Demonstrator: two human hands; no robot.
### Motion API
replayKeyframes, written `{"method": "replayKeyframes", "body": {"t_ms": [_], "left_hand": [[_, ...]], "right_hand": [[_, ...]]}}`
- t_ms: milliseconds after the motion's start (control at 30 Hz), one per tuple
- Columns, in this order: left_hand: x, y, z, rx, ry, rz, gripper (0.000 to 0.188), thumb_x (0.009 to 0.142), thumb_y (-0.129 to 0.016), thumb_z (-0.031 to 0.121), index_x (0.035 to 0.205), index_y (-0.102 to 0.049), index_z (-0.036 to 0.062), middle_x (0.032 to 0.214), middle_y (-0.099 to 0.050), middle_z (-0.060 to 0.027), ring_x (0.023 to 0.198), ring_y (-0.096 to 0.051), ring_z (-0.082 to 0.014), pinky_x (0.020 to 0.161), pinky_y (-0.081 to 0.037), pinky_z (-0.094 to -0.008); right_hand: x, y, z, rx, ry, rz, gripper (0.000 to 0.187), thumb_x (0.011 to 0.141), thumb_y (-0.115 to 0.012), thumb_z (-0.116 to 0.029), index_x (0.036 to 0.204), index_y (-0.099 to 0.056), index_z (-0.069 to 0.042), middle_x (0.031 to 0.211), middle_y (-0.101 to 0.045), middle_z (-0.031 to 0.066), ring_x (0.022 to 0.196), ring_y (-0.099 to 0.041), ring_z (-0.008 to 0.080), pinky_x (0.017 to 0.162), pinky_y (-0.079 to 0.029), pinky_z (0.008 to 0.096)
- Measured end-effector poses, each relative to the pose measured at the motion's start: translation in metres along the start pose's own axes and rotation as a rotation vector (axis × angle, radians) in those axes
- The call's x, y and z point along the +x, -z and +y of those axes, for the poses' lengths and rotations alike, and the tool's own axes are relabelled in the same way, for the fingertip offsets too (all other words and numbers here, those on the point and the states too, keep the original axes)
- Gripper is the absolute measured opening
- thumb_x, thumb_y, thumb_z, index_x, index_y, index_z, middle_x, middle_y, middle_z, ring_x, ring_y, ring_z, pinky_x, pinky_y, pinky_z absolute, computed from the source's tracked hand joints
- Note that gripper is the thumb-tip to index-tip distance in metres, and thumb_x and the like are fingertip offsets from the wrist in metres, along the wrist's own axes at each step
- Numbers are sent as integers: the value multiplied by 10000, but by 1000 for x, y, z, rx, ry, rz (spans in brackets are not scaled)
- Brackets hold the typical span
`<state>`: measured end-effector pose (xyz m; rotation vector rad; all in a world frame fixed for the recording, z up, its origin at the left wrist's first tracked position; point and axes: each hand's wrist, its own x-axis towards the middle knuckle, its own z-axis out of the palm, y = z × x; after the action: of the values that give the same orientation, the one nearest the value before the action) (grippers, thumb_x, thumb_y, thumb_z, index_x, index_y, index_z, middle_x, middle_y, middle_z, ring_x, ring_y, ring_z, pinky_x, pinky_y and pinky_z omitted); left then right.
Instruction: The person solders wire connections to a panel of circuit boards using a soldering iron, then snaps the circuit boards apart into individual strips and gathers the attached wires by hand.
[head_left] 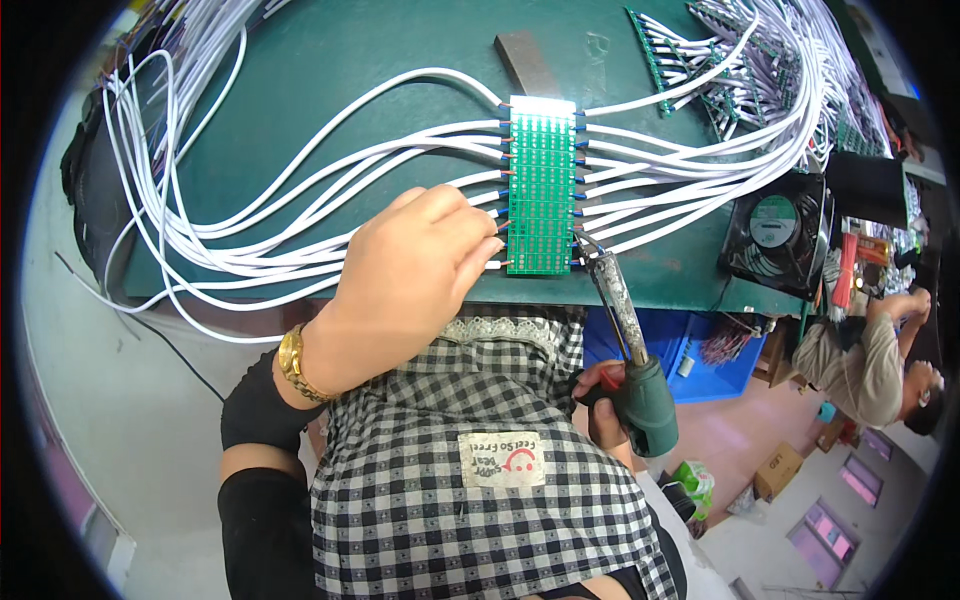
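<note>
A green circuit board panel (541, 190) lies on the table with white cables joined along both long sides. At its lower left edge my left hand (415, 275) pinches the end of a white cable (345, 238); the fingertips hide much of that end. My right hand (604, 412) is wrapped round the grip of a dark green soldering gun (648, 400) with a red trigger. The gun's long metal nozzle (622, 305) slants up to the panel's lower right edge, its tip close to the cable joints there. Whether the tip touches a joint cannot be made out.
A grey metal block (525, 62) lies behind the panel. Cable bundles spread left, and more wired boards (690, 65) pile at the far right. A black fan (775, 232) stands at the table's right edge. Below is a blue bin (725, 375); another person (865, 365) sits right.
</note>
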<state>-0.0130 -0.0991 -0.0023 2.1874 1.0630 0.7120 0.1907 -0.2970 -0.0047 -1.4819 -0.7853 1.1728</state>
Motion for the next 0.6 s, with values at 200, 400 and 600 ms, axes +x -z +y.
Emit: {"method": "replayKeyframes", "body": {"t_ms": [200, 400, 600], "left_hand": [[8, 6, 9, 272, -2, -161, 134, 732, -689, 36, 841, -613, 44, 845, -576, -71, 798, -577, -255, 663, -479, -362], [13, 3, -7, 162, -123, -134, 138, 715, -671, 16, 824, -592, 43, 772, -554, -75, 736, -566, -271, 638, -471, -369], [24, 11, -11, 129, -242, -218, 135, 724, -673, 31, 828, -591, 57, 774, -558, -78, 716, -575, -270, 600, -462, -373]], "right_hand": [[3, 6, -1, -99, 40, -103, 380, 877, -654, -182, 1189, -502, -28, 976, -587, 156, 846, -577, 204, 757, -478, 343], [2, 8, 1, -134, 15, -144, 365, 884, -639, -178, 1192, -503, -37, 975, -587, 154, 849, -576, 206, 760, -483, 346], [10, 19, 8, -349, 93, -263, 354, 878, -628, -180, 1182, -509, -42, 974, -591, 146, 831, -590, 202, 733, -490, 345]]}}
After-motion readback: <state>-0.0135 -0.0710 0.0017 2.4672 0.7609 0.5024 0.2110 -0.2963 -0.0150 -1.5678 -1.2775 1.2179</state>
